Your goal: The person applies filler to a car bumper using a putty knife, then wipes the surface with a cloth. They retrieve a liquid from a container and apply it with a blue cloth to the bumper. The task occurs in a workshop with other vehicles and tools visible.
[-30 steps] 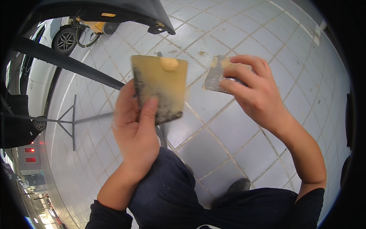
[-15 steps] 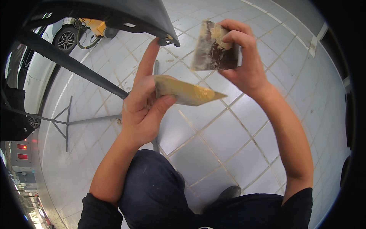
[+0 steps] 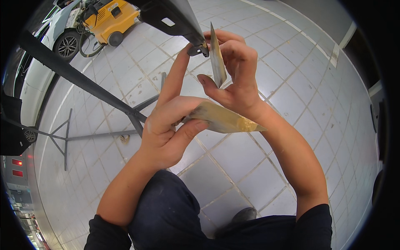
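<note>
Head view. The step in hand is judged to be spreading or smoothing paste at the end of a dark car body panel (image 3: 179,23). The left hand (image 3: 160,137) has its grip clamped, thumb over fingers, on the near end of a tan spreader board (image 3: 216,118); a dab of yellowish paste (image 3: 247,124) sits toward the far tip, to the right of that grip. The left index finger extends forward to the panel's end. The right hand (image 3: 241,79) has its grip closed about a thin scraper blade (image 3: 216,58), tilted nearly edge-on, just beside the panel's end; contact cannot be confirmed. In judgement, the next move calls for a steady blade angle against the end and a level board, lest the paste slide.

Surface: pale tiled floor (image 3: 216,158) with visible joints lies below both grips. Room: a dark metal stand (image 3: 83,81) runs left of the left grip; beyond it, forward-left, are a yellow wheeled machine (image 3: 109,21) and a white car (image 3: 39,89).
</note>
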`<state>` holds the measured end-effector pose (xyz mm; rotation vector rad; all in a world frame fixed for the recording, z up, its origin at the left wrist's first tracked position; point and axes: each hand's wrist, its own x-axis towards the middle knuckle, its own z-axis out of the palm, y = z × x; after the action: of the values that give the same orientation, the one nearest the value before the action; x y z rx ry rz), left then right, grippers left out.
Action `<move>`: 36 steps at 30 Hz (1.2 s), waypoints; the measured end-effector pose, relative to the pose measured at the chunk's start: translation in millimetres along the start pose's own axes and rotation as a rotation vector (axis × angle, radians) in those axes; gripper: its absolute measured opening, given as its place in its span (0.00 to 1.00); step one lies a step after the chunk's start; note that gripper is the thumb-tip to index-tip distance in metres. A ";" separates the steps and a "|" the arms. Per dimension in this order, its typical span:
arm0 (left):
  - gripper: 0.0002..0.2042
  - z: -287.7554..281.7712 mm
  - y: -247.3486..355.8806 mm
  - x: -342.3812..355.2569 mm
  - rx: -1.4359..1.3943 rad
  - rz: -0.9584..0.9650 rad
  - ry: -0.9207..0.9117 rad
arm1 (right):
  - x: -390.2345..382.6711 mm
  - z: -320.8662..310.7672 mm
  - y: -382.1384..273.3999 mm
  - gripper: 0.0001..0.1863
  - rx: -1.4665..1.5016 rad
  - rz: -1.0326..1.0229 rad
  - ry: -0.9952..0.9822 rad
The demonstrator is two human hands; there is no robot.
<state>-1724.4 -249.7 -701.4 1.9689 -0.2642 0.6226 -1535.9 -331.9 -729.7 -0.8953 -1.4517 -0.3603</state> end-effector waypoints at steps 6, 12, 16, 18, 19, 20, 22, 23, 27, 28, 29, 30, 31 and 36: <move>0.09 1.9 3.9 0.2 0.005 -0.039 -0.010 | 4.5 -2.8 -5.4 0.38 -0.115 -0.001 -0.046; 0.10 6.7 6.6 -0.2 -0.082 -0.111 0.002 | 0.7 -4.7 -6.6 0.38 -0.118 0.032 -0.060; 0.10 9.0 9.4 1.6 -0.067 -0.077 0.004 | -0.4 -6.9 -6.2 0.38 -0.159 0.053 -0.072; 0.10 8.9 9.5 1.3 -0.076 -0.082 0.000 | -1.4 -7.9 -4.9 0.38 -0.166 0.046 -0.077; 0.10 9.0 9.2 1.5 -0.077 -0.082 -0.003 | -1.8 -8.4 -4.1 0.38 -0.171 0.043 -0.080; 0.10 9.2 9.1 2.0 -0.073 -0.078 -0.006 | -1.8 -9.1 -3.7 0.38 -0.178 0.039 -0.080; 0.09 8.5 8.6 0.9 -0.066 -0.086 -0.016 | -2.6 -8.7 -3.4 0.38 -0.186 0.033 -0.081; 0.09 7.8 8.0 0.2 -0.064 -0.096 -0.023 | -2.9 -8.7 -4.0 0.38 -0.192 0.037 -0.082; 0.09 6.5 7.0 -0.7 -0.037 -0.079 -0.020 | -3.3 -8.0 -3.9 0.38 -0.202 0.047 -0.088; 0.09 6.4 6.7 -1.0 -0.034 -0.074 -0.017 | -3.3 -7.9 -3.5 0.38 -0.203 0.048 -0.091; 0.09 6.2 6.3 -1.5 -0.037 -0.076 -0.014 | -3.3 -7.5 -2.8 0.39 -0.207 0.046 -0.094; 0.09 7.1 6.9 -0.6 -0.036 -0.075 -0.017 | -3.2 -9.4 -3.2 0.39 -0.214 0.044 -0.094; 0.09 7.9 7.3 0.1 -0.035 -0.075 -0.021 | -3.3 -10.8 -3.5 0.39 -0.221 0.042 -0.094; 0.09 8.1 6.4 0.6 -0.043 -0.097 -0.034 | -4.5 -6.9 -1.9 0.36 -0.191 0.037 -0.004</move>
<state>-1724.2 -259.8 -699.1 1.9400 -0.2002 0.5178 -1533.0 -339.4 -732.6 -1.0748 -1.4196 -0.4755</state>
